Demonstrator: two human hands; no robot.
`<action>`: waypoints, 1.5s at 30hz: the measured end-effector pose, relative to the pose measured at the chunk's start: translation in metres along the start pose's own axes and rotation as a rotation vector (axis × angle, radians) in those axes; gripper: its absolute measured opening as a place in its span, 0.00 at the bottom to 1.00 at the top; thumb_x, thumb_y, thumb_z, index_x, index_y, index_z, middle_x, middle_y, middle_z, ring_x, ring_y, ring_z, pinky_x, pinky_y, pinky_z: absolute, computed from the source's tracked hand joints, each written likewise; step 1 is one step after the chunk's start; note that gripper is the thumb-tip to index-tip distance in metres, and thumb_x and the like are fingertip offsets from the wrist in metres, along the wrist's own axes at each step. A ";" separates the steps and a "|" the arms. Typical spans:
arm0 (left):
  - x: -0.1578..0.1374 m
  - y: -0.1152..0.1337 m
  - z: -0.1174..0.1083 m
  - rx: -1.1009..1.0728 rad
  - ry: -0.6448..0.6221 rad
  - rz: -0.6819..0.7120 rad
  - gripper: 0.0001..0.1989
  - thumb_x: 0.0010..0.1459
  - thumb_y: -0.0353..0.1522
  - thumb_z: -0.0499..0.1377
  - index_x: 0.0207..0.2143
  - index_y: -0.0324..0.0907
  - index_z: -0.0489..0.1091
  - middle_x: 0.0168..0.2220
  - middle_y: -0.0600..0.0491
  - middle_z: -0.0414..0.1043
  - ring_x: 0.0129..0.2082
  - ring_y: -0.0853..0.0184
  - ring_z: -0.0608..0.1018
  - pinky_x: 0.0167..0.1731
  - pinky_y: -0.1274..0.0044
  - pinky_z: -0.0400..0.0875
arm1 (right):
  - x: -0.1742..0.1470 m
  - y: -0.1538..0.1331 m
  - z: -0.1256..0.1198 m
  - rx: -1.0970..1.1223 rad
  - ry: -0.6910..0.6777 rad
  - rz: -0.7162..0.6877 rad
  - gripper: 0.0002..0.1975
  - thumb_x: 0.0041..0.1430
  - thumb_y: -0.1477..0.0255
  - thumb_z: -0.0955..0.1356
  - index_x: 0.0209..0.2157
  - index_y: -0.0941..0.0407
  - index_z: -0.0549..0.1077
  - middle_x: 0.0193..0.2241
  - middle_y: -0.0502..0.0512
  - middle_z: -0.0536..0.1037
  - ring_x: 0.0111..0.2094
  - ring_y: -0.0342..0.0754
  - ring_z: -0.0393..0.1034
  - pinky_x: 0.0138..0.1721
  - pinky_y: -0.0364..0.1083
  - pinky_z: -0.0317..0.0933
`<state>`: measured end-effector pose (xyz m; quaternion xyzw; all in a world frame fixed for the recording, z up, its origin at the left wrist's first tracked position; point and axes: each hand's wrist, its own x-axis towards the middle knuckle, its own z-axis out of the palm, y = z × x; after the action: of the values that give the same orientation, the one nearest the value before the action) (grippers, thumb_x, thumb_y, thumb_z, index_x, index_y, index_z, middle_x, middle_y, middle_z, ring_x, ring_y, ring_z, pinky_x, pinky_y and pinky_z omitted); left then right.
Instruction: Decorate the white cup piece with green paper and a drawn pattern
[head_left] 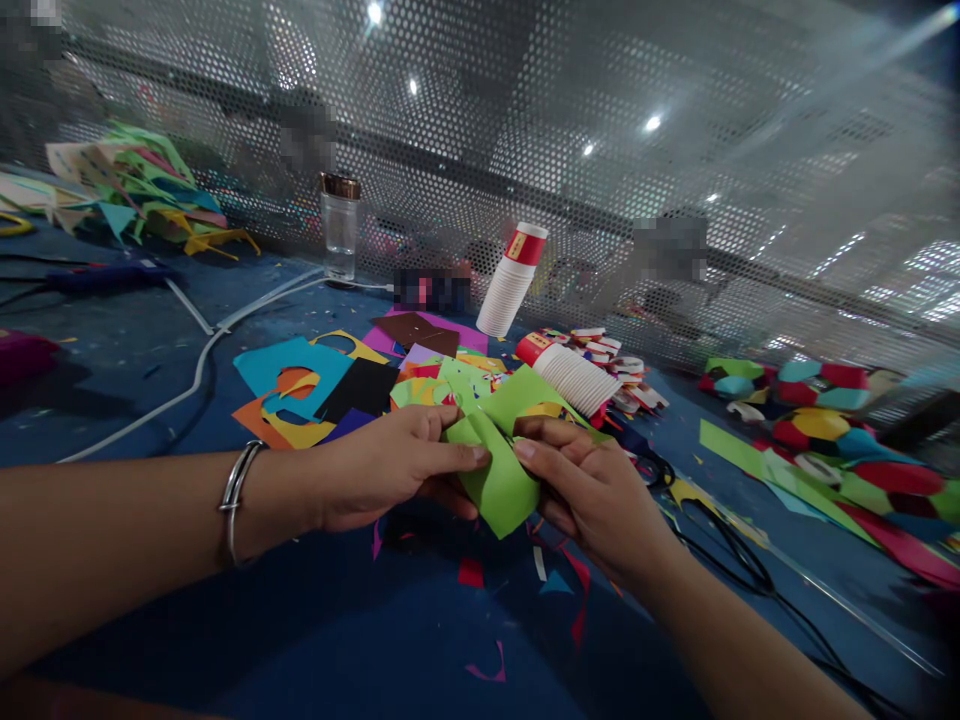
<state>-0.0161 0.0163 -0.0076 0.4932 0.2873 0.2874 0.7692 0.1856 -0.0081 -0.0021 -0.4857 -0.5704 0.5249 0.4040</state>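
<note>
A piece of bright green paper [496,488], bent and curling, is held up between my two hands over the table. My left hand [397,458] pinches its left side, thumb on the front. My right hand [596,485] grips the right side between thumb and fingers. Part of the sheet behind the fingers is hidden. Just beyond lie coloured paper offcuts, among them a blue sheet [281,360], a black piece [360,388] and brown paper [416,330].
A stack of paper cups [510,285] stands tilted near the mesh panel [465,150]; another cup stack [574,375] lies on its side. A clear bottle [340,230] stands behind a white cable [199,375]. Coloured paper shapes [825,425] and black-handled scissors [724,540] are at right.
</note>
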 end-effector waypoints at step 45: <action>0.020 0.005 -0.019 -0.061 0.364 0.229 0.07 0.65 0.26 0.56 0.45 0.39 0.69 0.47 0.46 0.78 0.40 0.66 0.80 0.40 0.73 0.77 | 0.011 -0.003 -0.007 0.090 0.061 0.004 0.10 0.59 0.65 0.71 0.33 0.57 0.72 0.20 0.44 0.71 0.12 0.32 0.49 0.10 0.34 0.40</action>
<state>-0.0169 0.0442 -0.0124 0.4392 0.3548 0.4659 0.6813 0.1893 0.0044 0.0015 -0.4841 -0.5323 0.5360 0.4416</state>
